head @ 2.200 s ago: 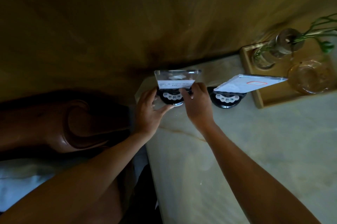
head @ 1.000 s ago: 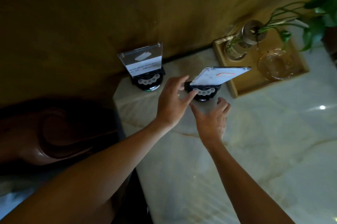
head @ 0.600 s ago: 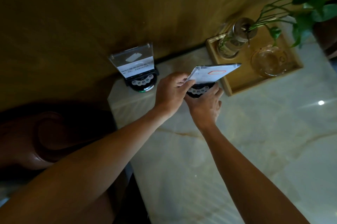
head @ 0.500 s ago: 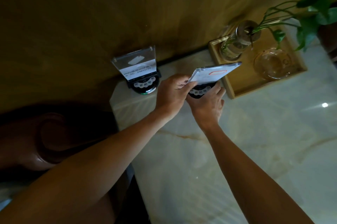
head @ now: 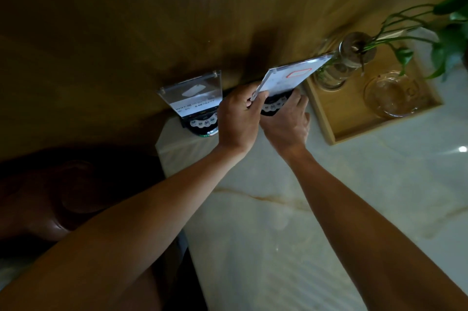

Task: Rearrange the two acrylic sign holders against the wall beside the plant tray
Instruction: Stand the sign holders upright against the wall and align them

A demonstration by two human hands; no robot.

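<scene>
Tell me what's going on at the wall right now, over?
Both hands on right sign holder: left hand pinching its panel edge, right hand at its black base. Left sign holder standing free. Wooden plant tray close alongside.

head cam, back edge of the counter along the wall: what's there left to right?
Sign holder standing free → left hand → tilted sign holder, gripped by both hands → right hand → wooden tray → glass vase with the plant → glass bowl.
</scene>
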